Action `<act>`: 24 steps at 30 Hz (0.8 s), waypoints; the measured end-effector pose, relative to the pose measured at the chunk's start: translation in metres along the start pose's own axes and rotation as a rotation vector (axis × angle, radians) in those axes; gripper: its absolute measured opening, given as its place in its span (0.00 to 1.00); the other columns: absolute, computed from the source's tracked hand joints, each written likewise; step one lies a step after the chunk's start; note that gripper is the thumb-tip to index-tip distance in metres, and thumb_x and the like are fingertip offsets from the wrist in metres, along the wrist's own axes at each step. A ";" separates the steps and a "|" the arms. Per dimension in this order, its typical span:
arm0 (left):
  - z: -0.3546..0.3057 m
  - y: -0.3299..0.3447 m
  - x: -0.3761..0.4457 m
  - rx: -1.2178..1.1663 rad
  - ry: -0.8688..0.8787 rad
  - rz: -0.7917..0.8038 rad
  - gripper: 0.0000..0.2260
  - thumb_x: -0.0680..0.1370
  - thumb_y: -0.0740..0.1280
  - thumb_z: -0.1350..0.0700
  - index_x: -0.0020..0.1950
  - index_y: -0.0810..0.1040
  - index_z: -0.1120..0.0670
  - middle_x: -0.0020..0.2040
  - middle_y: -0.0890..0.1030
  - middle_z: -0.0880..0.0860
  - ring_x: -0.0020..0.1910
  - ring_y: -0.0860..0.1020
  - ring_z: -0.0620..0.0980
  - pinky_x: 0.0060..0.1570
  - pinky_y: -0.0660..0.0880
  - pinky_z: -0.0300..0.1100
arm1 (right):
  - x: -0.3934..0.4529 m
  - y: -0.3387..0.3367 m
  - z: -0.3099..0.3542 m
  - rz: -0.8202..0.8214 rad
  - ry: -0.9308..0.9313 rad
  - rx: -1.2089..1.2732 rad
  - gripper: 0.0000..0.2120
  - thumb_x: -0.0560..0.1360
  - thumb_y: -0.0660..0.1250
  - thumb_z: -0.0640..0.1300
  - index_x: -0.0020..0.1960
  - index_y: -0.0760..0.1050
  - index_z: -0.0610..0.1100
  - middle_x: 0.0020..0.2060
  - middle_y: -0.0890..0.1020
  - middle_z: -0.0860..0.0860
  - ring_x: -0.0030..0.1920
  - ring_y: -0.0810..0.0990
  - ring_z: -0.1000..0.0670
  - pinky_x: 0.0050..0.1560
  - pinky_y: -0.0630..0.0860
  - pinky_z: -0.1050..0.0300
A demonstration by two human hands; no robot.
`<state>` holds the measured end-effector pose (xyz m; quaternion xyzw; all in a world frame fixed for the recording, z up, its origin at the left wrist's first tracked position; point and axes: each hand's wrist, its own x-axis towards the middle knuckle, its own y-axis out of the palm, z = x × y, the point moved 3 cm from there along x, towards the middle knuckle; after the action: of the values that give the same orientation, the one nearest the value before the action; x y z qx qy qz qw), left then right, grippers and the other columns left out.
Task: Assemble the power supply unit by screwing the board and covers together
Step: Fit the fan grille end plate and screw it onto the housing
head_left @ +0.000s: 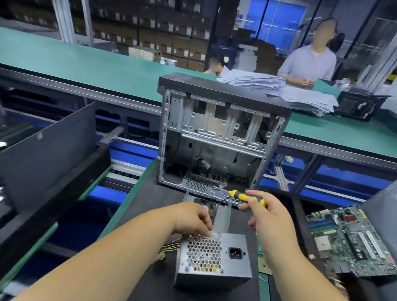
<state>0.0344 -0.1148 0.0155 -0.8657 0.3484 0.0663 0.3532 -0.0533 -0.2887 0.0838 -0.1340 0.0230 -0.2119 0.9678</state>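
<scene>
A grey metal power supply unit (213, 262) stands on the dark mat in front of me, its honeycomb vent and black power socket facing me. My left hand (192, 219) rests on its top rear edge, fingers curled down over the edge. My right hand (270, 216) grips a yellow and black screwdriver (246, 197) above and behind the unit, the handle end pointing left. A grey metal cover piece (222, 215) stands just behind the unit between my hands. Yellow and black wires (172, 245) trail from the unit's left side.
An open computer case (220, 133) stands upright behind the unit. A green motherboard (351, 241) lies at the right. A black panel (45, 149) leans at the left. Beyond runs a green bench (81, 60) with paper stacks (279, 90) and two people.
</scene>
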 end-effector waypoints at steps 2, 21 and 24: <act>0.018 -0.012 -0.009 -0.058 -0.037 -0.072 0.04 0.73 0.73 0.54 0.48 0.84 0.48 0.42 0.81 0.41 0.42 0.78 0.41 0.45 0.74 0.37 | 0.002 0.014 -0.002 0.028 0.010 0.022 0.09 0.80 0.63 0.45 0.51 0.79 0.57 0.40 0.86 0.55 0.28 0.74 0.58 0.36 0.72 0.57; 0.169 -0.035 -0.021 -0.102 -0.442 -0.532 0.03 0.73 0.68 0.57 0.40 0.78 0.49 0.40 0.81 0.45 0.39 0.79 0.47 0.35 0.72 0.37 | 0.021 0.079 0.000 0.041 0.009 0.057 0.10 0.79 0.63 0.44 0.51 0.80 0.56 0.40 0.85 0.53 0.28 0.73 0.59 0.32 0.71 0.64; 0.169 -0.030 -0.010 -0.021 -0.429 -0.528 0.06 0.73 0.68 0.58 0.39 0.77 0.48 0.40 0.80 0.45 0.40 0.78 0.47 0.37 0.73 0.38 | 0.023 0.080 -0.005 0.037 0.029 0.055 0.10 0.79 0.63 0.43 0.51 0.80 0.55 0.39 0.85 0.52 0.28 0.73 0.58 0.29 0.71 0.67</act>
<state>0.0688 0.0176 -0.0890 -0.8960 0.0294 0.1567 0.4143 -0.0004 -0.2294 0.0573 -0.1037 0.0338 -0.1963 0.9745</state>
